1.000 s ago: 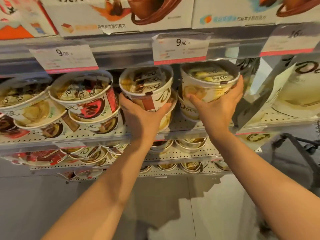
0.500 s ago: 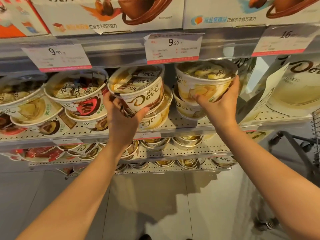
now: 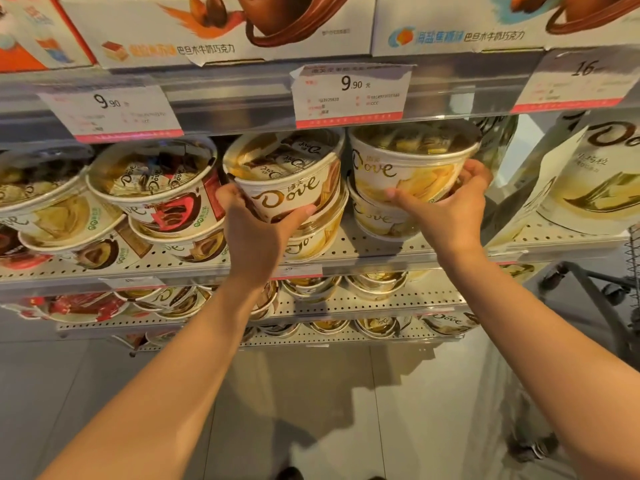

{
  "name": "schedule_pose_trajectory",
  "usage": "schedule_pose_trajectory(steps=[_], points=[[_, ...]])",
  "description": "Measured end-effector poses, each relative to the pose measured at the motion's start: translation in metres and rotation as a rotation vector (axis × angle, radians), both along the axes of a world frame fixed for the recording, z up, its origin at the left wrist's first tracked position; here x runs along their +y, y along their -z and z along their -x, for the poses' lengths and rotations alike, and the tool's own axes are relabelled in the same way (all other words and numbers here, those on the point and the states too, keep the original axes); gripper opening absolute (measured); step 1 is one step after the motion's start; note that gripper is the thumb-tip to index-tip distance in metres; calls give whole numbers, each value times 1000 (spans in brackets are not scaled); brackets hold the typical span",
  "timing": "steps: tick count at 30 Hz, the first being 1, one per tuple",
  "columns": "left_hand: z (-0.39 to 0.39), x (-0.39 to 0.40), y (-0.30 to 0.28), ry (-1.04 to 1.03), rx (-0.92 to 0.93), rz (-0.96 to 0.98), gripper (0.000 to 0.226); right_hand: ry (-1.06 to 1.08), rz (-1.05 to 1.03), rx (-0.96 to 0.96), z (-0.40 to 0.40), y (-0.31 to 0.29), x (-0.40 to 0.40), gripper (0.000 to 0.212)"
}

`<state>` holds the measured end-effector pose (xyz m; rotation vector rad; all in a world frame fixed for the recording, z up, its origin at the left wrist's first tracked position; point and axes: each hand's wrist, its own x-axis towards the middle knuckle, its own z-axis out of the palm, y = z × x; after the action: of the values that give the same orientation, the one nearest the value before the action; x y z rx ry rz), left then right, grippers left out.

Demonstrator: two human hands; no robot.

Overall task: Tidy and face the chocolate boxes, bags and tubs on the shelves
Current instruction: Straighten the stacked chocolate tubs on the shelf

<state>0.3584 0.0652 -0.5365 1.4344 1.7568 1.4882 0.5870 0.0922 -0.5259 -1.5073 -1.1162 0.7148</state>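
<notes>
"Dove" is printed on the side of the tub (image 3: 287, 188) in the left hand (image 3: 254, 233), on the tub (image 3: 408, 168) in the right hand (image 3: 446, 209), and on the bag (image 3: 602, 168) at far right. Two shelf price tags (image 3: 349, 95) (image 3: 110, 112) read "9.90"; a third tag (image 3: 581, 81) shows "16".

Counting here: eight round white Dove chocolate tubs (image 3: 284, 183) sitting on the perforated metal shelf (image 3: 377, 249), three white paper price tags (image 3: 349, 95) hanging above, two hands (image 3: 254, 230) showing.

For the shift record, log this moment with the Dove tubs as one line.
left hand: grips brown-logo Dove tub, logo front | right hand: grips yellow Dove tub | both top-stacked on other tubs | step: facing
</notes>
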Motion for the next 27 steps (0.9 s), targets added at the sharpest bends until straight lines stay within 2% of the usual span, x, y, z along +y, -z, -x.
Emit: schedule_pose_trajectory(steps=[2, 5, 8, 10, 13, 16, 19, 24, 27], points=[[3, 2, -3, 39, -10, 10, 81, -35, 9, -13, -5, 2, 2, 102], [1, 0, -6, 85, -27, -8, 84, -81, 15, -16, -11, 4, 2, 104], [-11, -14, 5, 18, -59, 30, 111, -111, -12, -45, -13, 10, -1, 109], [-21, -24, 16, -82, -2, 94, 132, -101, -26, -89, -12, 16, -3, 125], [-22, -24, 29, -120, 31, 129, 140, -95, -8, -129, -10, 25, -1, 142], [-10, -16, 33, -87, -37, 113, 131, -134, 17, -119, -11, 31, 7, 147], [0, -16, 35, -39, -37, 74, 113, -141, 18, -119, -13, 35, 10, 146], [13, -11, 36, 75, -45, 37, 91, -130, 12, -251, -21, 37, 6, 113], [16, -11, 35, 141, -46, 32, 87, -146, 11, -243, -25, 41, 5, 117]])
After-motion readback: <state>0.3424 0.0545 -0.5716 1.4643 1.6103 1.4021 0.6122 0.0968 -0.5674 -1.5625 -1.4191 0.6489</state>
